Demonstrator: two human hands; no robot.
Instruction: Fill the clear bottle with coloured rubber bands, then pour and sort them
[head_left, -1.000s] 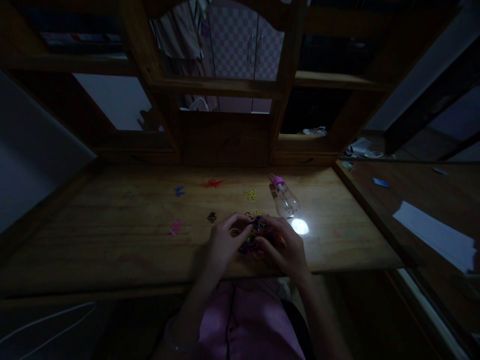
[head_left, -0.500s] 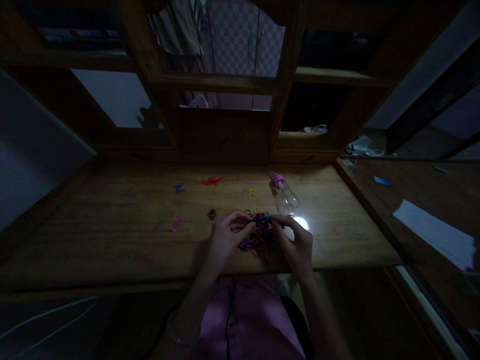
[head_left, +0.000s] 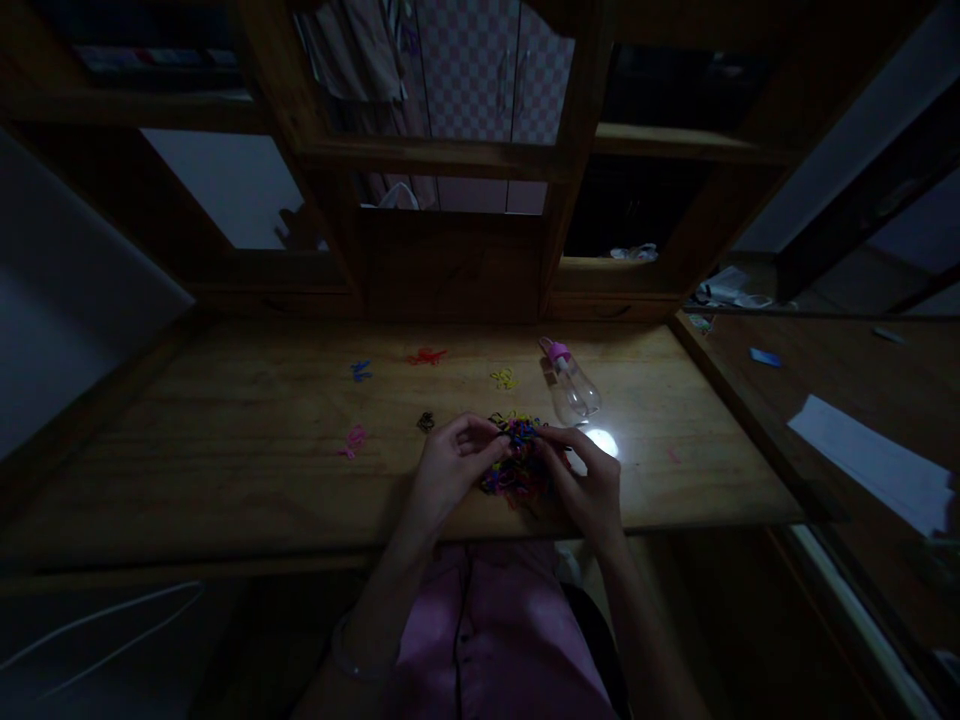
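Observation:
A tangled pile of small multicoloured rubber bands lies near the front edge of the wooden desk. My left hand pinches the upper left of the pile between thumb and fingers. From the other side my right hand pinches at the same dark bunch. Exactly which bands each hand grips is too small to tell. Small single-colour groups lie beyond: black bands, pink bands, blue bands, red bands and yellow bands.
A clear bulb-shaped bottle with a pink cap lies behind my right hand, near a bright light spot. Wooden shelving rises along the back of the desk. White paper and a blue card rest on the surface to the right.
My right hand has shifted from spread over the pile to a pinch at its upper right, so more of the bands show. My left hand stays almost in place. The colour groups have not moved.

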